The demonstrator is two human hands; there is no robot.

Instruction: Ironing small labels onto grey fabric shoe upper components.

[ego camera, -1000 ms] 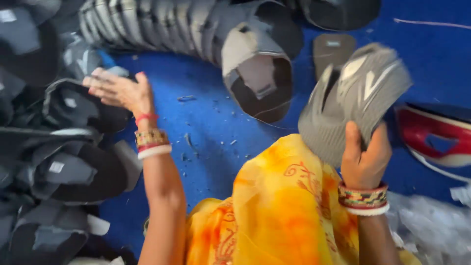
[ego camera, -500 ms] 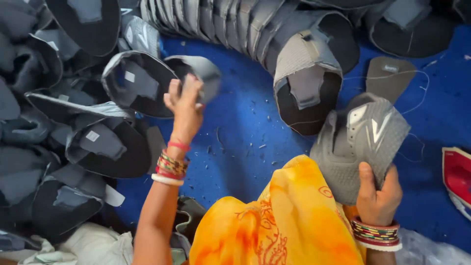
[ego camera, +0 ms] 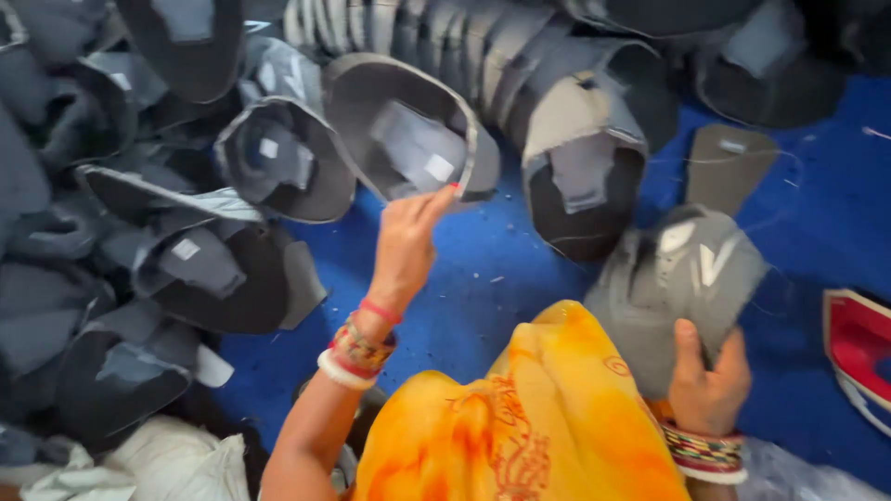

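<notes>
My left hand [ego camera: 406, 243] is raised over the blue floor and pinches the lower rim of a curved grey shoe upper [ego camera: 399, 130] with a small white tag inside. My right hand [ego camera: 707, 380] grips the lower end of a stack of grey shoe uppers [ego camera: 673, 288] with white stripe marks, held near my knee. Both wrists wear coloured bangles. Orange-yellow cloth [ego camera: 520, 427] covers my lap between the arms.
Heaps of dark grey shoe uppers [ego camera: 158, 260] fill the left side and a nested row [ego camera: 436, 37] runs along the top. One large upper [ego camera: 585, 176] stands on the blue floor [ego camera: 483, 288]. A flat grey sole piece [ego camera: 729, 167] lies right; a red part [ego camera: 858, 348] sits at the far right edge.
My left hand took a grey upper from the left pile and carried it right and up. My right hand lowered the stack of uppers toward my lap.
</notes>
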